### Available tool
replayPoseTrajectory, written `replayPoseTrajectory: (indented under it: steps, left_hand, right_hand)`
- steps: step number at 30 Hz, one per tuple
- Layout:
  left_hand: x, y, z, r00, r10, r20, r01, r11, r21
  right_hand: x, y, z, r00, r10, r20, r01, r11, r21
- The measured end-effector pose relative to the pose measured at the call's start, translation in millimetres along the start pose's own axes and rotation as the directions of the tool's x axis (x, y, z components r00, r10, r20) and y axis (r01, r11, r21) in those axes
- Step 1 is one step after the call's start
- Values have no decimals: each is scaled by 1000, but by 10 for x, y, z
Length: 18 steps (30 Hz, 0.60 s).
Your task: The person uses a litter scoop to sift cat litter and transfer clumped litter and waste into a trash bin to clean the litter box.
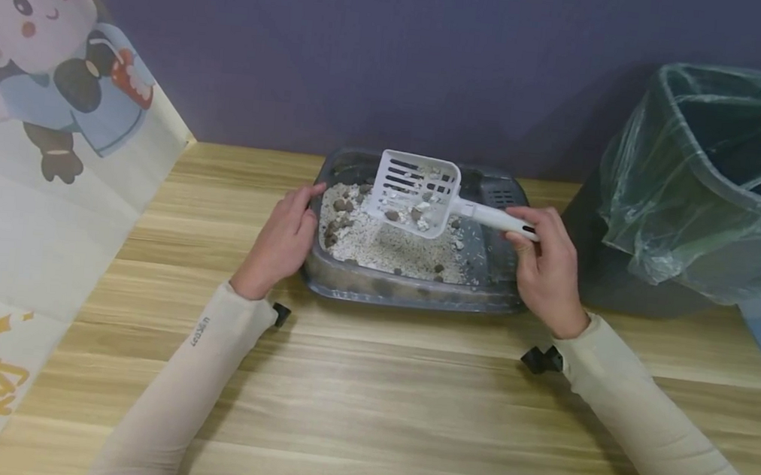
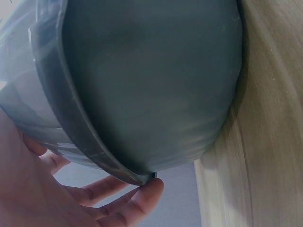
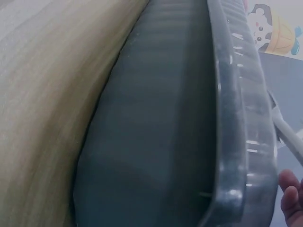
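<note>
My right hand grips the white handle of a slotted litter scoop. The scoop's head is over the litter box, with brown clumps and pale grains on its slats. Beneath it, the grey litter box holds pale litter, with dark clumps mostly along its left side. At the box's left end, my left hand holds the rim, its fingertips against the lip in the left wrist view. In the right wrist view, the box's side wall fills the middle, and only part of the right hand shows.
To the right stands a grey trash bin lined with a clear plastic bag. A blue-purple panel rises behind the wooden table. On the left is a white wall with cartoon prints.
</note>
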<state>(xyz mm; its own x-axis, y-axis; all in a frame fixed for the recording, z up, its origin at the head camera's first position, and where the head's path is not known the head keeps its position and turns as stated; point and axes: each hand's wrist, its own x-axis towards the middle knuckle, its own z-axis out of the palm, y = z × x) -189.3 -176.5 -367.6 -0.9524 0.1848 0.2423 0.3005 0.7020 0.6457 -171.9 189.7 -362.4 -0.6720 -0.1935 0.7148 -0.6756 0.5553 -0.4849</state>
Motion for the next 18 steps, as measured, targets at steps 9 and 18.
replayPoseTrajectory:
  steps: [9,18]
  left_hand:
    - [0,6,4,1000,2,-2,-2,1000,-5]
    - [-11,8,-7,1000,-5,4,5,1000,7]
  right_hand:
    - [36,-117,-71,1000,23,-16,-23,1000,-2]
    - [245,-352,-359,997,-21,-80,19,1000,-25]
